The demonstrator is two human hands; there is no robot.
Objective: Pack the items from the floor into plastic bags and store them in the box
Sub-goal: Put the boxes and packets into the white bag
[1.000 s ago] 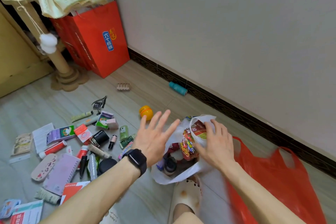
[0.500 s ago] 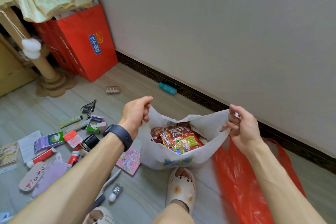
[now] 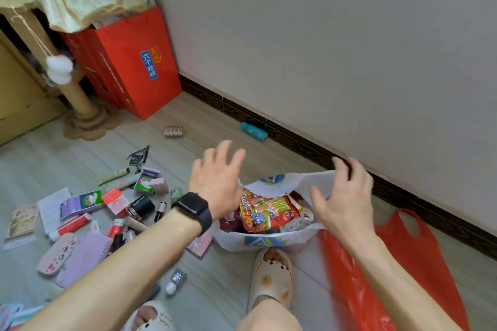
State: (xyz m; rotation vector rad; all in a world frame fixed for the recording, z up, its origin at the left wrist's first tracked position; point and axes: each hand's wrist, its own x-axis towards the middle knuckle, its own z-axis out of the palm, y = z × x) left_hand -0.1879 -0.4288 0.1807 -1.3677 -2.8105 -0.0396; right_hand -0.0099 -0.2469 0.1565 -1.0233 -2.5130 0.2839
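Note:
A white plastic bag [image 3: 269, 240] stands open on the floor, holding red snack packets [image 3: 266, 212] and other small items. My left hand [image 3: 215, 180] hovers over the bag's left rim with fingers spread and holds nothing. My right hand [image 3: 345, 196] is at the raised right rim, its fingers and thumb spread apart, with the plastic touching them. A red plastic bag [image 3: 419, 250] lies flat on the floor under my right forearm. Several loose items [image 3: 80, 204] lie scattered at the left: boxes, tubes, a notebook. A red carton [image 3: 134, 62] stands by the wall.
A teal bottle [image 3: 254, 131] lies along the dark baseboard. A small bottle with a white cap [image 3: 176, 281] and a pink card [image 3: 200, 244] lie near my feet in cream slippers [image 3: 271, 274]. A cardboard scratching post [image 3: 80, 105] stands at the far left.
Half a second ago both hands pinched the white bag's handles and held it stretched open. Now my left hand has let go and spread, and my right hand's fingers have opened.

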